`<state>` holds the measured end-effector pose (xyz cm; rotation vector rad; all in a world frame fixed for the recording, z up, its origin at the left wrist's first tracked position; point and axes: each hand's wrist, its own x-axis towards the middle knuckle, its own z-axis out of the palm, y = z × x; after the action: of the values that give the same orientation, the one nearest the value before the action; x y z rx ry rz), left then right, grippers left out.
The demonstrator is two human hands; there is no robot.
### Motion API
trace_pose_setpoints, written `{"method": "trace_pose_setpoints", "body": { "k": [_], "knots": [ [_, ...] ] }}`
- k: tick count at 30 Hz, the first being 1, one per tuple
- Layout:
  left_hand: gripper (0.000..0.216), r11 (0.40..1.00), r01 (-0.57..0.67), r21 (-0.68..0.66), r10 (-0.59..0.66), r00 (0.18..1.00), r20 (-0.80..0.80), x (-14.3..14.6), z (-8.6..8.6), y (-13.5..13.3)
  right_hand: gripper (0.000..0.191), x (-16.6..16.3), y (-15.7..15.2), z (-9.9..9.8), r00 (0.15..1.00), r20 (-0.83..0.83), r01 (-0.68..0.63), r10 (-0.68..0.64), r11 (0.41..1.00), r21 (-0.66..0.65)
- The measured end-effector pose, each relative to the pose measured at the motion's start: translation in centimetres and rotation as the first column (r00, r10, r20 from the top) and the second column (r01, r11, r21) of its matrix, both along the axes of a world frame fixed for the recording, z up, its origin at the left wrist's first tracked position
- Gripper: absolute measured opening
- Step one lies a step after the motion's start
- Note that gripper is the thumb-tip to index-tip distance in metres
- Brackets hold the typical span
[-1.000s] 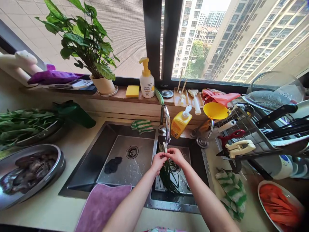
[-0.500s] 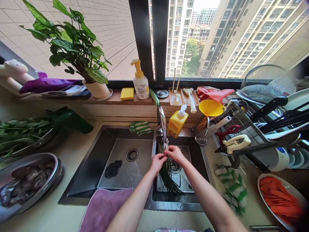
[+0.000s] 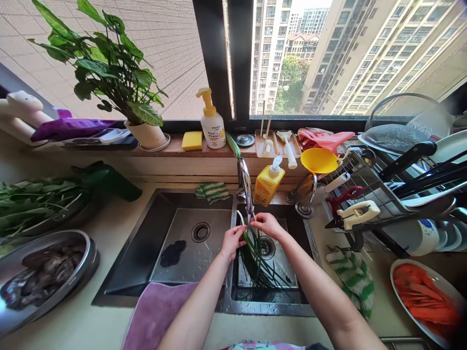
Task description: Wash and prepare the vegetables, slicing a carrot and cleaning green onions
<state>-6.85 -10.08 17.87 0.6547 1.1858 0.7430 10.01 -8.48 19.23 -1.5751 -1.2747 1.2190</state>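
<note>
Both my hands are over the right sink basin (image 3: 270,296), just under the spout of the chrome faucet (image 3: 247,180). A bunch of scallions (image 3: 253,260), with pale stem ends and long dark green leaves, hangs between them into the basin. My left hand (image 3: 233,241) pinches part of the bunch on its left side. My right hand (image 3: 267,225) grips pale stems near the spout. The two hands are a little apart, and the leaves trail down past the drain (image 3: 267,248).
The left sink basin (image 3: 182,272) holds a dark wet clump (image 3: 172,253). A purple cloth (image 3: 156,311) drapes over its front edge. A yellow soap bottle (image 3: 269,182) stands behind the faucet. To the right are a dish rack (image 3: 379,194) and a plate of orange slices (image 3: 393,272).
My hands have moved apart, the left one outward and slightly down. The scallions have spread between them, and their leaves fan further right across the basin.
</note>
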Motion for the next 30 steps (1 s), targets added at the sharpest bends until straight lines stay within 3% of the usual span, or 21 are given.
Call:
{"method": "trace_pose_setpoints", "body": {
  "k": [3, 7, 12, 16, 21, 25, 30],
  "knots": [
    [0.046, 1.000, 0.011, 0.018, -0.011, 1.000, 0.009, 0.6, 0.6, 1.0, 0.021, -1.2, -0.6, -0.9, 0.995, 0.021, -0.095, 0.095, 0.995, -0.033],
    [0.045, 0.999, 0.014, 0.051, -0.014, 1.000, 0.012, 1.5, 0.5, 2.0, 0.028, -1.8, 0.1, -1.8, 0.995, 0.028, -0.095, 0.096, 0.995, -0.038],
    [0.055, 0.993, 0.043, 0.109, -0.049, 0.997, 0.051, 1.5, 0.0, 2.7, 0.021, -1.9, 1.3, -2.1, 0.996, 0.058, -0.070, 0.071, 0.997, -0.019],
    [0.061, 0.982, 0.106, 0.158, -0.113, 0.993, 0.040, 0.6, -0.2, 3.4, 0.014, -1.6, 1.6, -1.9, 0.992, 0.087, -0.090, 0.090, 0.996, -0.001],
    [0.051, 0.954, 0.157, 0.255, -0.154, 0.988, -0.033, -0.3, -0.1, 3.8, 0.009, -1.1, 1.6, -1.2, 0.982, 0.098, -0.166, 0.164, 0.986, 0.016],
    [0.056, 0.957, 0.148, 0.250, -0.150, 0.989, -0.014, -0.5, 0.1, 3.3, 0.014, -1.2, 1.3, -0.9, 0.966, 0.084, -0.247, 0.245, 0.969, 0.011],
    [0.051, 0.939, 0.230, 0.257, -0.228, 0.973, -0.038, -0.8, 0.4, 3.2, 0.014, -1.3, 1.2, -0.5, 0.949, 0.078, -0.307, 0.306, 0.952, 0.002]
  ]
}}
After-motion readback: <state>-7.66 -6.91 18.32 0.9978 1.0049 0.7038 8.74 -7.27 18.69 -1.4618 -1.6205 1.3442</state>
